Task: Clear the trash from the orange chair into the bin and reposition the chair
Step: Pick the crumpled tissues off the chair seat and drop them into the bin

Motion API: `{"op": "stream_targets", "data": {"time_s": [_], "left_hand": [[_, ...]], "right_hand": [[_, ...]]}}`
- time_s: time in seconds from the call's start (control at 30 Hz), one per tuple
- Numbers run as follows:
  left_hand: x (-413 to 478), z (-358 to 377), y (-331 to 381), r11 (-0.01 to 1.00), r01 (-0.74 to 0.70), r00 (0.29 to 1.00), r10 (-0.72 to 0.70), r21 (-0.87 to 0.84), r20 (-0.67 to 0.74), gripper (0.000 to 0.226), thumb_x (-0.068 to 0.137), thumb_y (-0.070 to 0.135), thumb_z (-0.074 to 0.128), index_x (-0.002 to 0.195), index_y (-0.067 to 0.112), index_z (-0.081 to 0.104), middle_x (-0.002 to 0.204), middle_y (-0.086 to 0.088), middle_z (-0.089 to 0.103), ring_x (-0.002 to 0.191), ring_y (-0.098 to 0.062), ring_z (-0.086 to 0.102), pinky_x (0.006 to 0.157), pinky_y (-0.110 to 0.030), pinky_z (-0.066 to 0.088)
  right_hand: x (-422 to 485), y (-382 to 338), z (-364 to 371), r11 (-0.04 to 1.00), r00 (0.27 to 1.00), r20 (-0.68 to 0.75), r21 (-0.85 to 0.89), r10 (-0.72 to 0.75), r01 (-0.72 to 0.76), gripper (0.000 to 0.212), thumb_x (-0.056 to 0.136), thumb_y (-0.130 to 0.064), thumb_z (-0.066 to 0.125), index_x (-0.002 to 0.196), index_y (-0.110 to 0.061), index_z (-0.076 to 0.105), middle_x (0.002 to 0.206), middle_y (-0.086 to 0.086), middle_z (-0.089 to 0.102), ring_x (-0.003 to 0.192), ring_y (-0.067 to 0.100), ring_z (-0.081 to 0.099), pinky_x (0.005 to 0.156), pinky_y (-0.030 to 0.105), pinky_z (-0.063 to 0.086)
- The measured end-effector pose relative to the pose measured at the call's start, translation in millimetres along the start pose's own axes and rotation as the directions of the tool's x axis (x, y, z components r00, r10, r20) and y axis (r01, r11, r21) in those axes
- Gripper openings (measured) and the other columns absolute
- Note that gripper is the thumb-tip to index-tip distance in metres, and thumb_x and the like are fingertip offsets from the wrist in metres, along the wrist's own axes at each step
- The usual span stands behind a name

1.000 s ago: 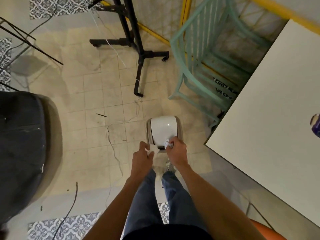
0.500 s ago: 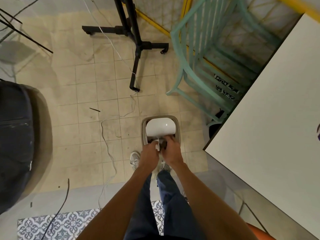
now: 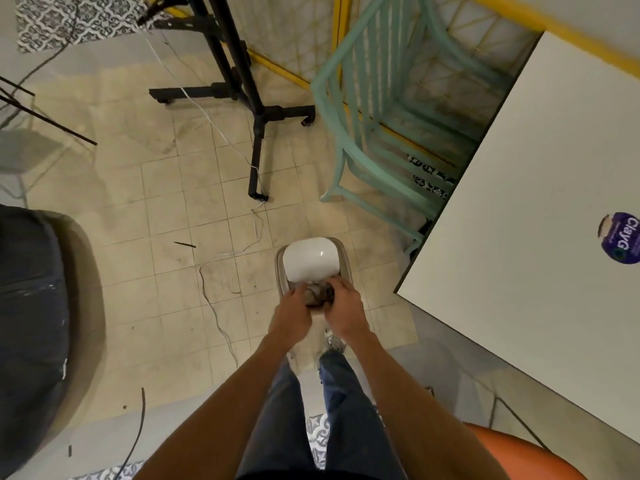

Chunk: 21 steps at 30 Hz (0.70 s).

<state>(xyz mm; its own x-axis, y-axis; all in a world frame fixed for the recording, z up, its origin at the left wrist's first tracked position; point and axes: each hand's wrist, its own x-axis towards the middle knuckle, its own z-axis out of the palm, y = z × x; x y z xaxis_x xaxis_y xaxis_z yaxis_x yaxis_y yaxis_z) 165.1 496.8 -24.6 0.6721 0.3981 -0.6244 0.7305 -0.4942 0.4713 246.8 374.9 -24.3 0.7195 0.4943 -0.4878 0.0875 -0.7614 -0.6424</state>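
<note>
Grey bin (image 3: pixel 280 271), white lid (image 3: pixel 310 259) tipped open, holds dim crumpled trash (image 3: pixel 317 295). Left hand (image 3: pixel 294 311) and right hand (image 3: pixel 346 306) curl into its mouth; grip unclear.

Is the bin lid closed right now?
No, the white lid is tilted up, and the open mouth of the bin shows between the left hand and right hand.

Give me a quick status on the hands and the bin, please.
Left hand and right hand at mouth of small grey bin, grip unclear. White domed lid up, crumpled grey waste between them. Thin white cable on floor beside bin.
</note>
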Motion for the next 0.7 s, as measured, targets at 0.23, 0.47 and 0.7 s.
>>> {"op": "stream_targets", "data": {"time_s": [0.23,0.47,0.7], "left_hand": [[-47,-34,-7,0.971,-0.153,0.988,0.147,0.186,0.046,0.063,0.101,0.013,0.058,0.159,0.018,0.035,0.158,-0.012,0.046,0.140,-0.032,0.050,0.112,-0.045,0.048],[-106,-63,-1,0.845,-0.449,0.893,0.430,0.291,0.130,0.060,0.100,0.011,0.058,0.157,0.015,0.038,0.152,-0.015,0.049,0.135,-0.032,0.052,0.107,-0.044,0.050],[-156,-42,27,0.662,-0.662,0.747,0.615,0.351,0.251,0.059,0.101,0.019,0.058,0.156,0.021,0.039,0.149,-0.009,0.055,0.132,-0.031,0.055,0.107,-0.043,0.050]], "right_hand": [[-51,-18,-4,0.987,0.980,-0.142,0.095,0.141,-0.128,0.051,0.096,-0.026,0.072,0.145,-0.022,0.058,0.139,0.001,0.065,0.121,0.023,0.068,0.103,0.033,0.057],[-162,-44,-15,0.969,0.911,-0.333,0.135,0.242,-0.208,0.057,0.097,-0.031,0.071,0.150,-0.018,0.053,0.156,0.006,0.053,0.131,0.028,0.061,0.107,0.037,0.051],[-266,-21,-5,0.916,0.783,-0.477,0.229,0.400,-0.329,0.059,0.097,-0.043,0.065,0.152,-0.028,0.048,0.161,0.001,0.048,0.139,0.027,0.055,0.114,0.044,0.049]]}}
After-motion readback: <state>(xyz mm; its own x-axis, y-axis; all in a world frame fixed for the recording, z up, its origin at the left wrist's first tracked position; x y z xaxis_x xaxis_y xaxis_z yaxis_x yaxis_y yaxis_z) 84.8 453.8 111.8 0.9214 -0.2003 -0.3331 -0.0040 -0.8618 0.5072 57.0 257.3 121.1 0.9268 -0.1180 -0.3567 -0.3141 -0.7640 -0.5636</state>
